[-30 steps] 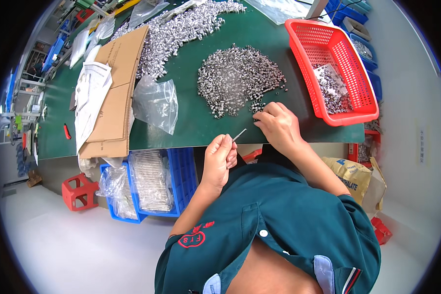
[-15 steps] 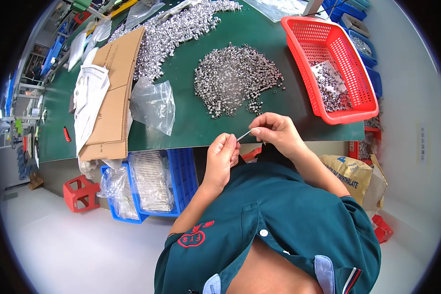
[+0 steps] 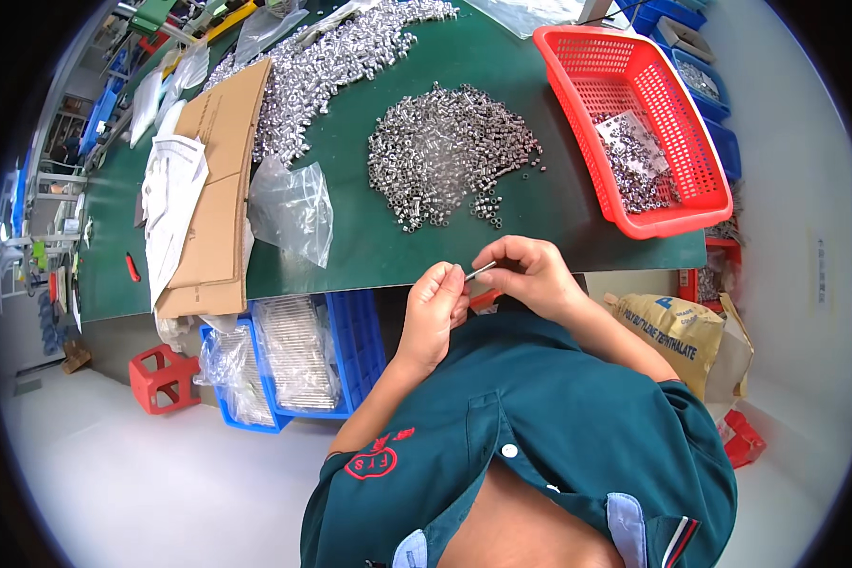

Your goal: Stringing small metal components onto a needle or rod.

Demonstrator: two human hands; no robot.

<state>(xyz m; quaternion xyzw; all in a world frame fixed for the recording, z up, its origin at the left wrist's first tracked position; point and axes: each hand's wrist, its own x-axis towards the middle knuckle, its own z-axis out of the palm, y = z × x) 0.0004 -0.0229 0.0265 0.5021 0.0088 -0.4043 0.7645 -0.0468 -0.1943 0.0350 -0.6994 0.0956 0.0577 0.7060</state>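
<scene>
Upper right of the frame: a red basket [image 3: 677, 142] on the green table [image 3: 369, 256], with a small heap of shiny metal bits [image 3: 634, 170] inside. Further right, past the basket: blue bins [image 3: 705, 80] with more metal bits in them. Middle top of the frame: a big loose pile of small metal parts [image 3: 450, 156] right on the table, and a second long pile [image 3: 327, 66] up and to the left. Left of the middle pile: an empty-looking clear plastic bag [image 3: 293, 208], beside flat brown cardboard [image 3: 218, 189] with white paper [image 3: 172, 204] on top. Lower left, under the table edge: a blue crate [image 3: 346, 350] full of clear bags. Middle of the frame, just below the table edge: left hand [image 3: 435, 308] curled nearly closed, fingertips pinched on one end of a thin metal pin [image 3: 480, 272]. Right hand [image 3: 530, 275] also curled in, fingers pinched on the other end of the pin. Pin tilted, up in the air between both hands, near the table edge but not on it.
</scene>
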